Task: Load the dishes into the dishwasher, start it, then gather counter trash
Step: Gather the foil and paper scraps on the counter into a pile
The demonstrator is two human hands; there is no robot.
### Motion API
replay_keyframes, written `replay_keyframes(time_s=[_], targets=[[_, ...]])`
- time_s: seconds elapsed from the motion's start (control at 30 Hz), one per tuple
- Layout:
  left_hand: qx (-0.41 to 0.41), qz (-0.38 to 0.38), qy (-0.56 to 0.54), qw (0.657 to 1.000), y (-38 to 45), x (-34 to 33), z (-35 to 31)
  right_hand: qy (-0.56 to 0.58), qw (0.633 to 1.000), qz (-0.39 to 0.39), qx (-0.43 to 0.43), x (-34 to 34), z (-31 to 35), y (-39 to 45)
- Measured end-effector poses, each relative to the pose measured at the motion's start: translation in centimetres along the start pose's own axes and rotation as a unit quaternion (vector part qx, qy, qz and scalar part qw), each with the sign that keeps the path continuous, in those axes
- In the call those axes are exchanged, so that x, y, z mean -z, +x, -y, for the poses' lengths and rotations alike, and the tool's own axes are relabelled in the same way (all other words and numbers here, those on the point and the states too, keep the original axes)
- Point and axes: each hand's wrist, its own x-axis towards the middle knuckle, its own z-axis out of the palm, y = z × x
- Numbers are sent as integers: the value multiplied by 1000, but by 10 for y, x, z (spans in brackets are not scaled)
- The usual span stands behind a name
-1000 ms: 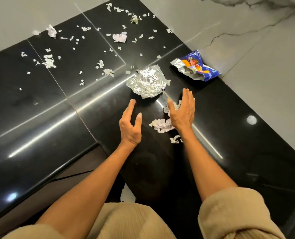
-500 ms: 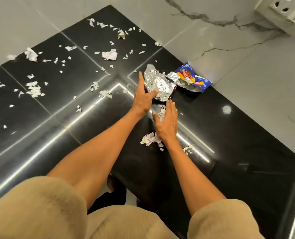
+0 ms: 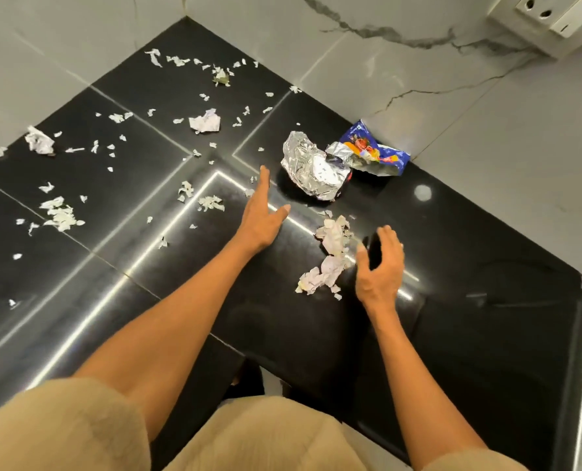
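A crumpled ball of silver foil [image 3: 311, 169] lies on the black counter [image 3: 452, 253], touching a blue snack wrapper [image 3: 373, 154] at the wall. My left hand [image 3: 260, 215] is open, fingers straight, just left of the foil and apart from it. A pile of torn white paper [image 3: 328, 256] lies in front of the foil. My right hand [image 3: 379, 263] hovers at the pile's right side, fingers loosely curved and holding nothing. Several paper scraps [image 3: 60, 214] are strewn over the counter's left and far parts, with a bigger crumpled piece [image 3: 204, 121] among them.
Marble wall tiles [image 3: 418, 62] close off the counter at the back and right. A white wall socket [image 3: 551, 18] sits at the top right. The counter's front edge [image 3: 235, 348] makes an inner corner near my body.
My left hand has let go of the foil and pulled back to its left. My right hand has shifted from on top of the paper pile to its right side.
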Motion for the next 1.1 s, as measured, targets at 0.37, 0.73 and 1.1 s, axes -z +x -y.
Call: replay_keyframes(time_s=[0.37,0.73,1.1], targets=[[-66,-7,39,997,-44,-19,9,-29,998,45,-40,-43,38,-26],[-75,22,39,996,-67,-16,18,35,998,10,-50,-30,34,-45],[-46,37,-7,998,-89,4,21,-25,997,73,11,-82,91,-62]])
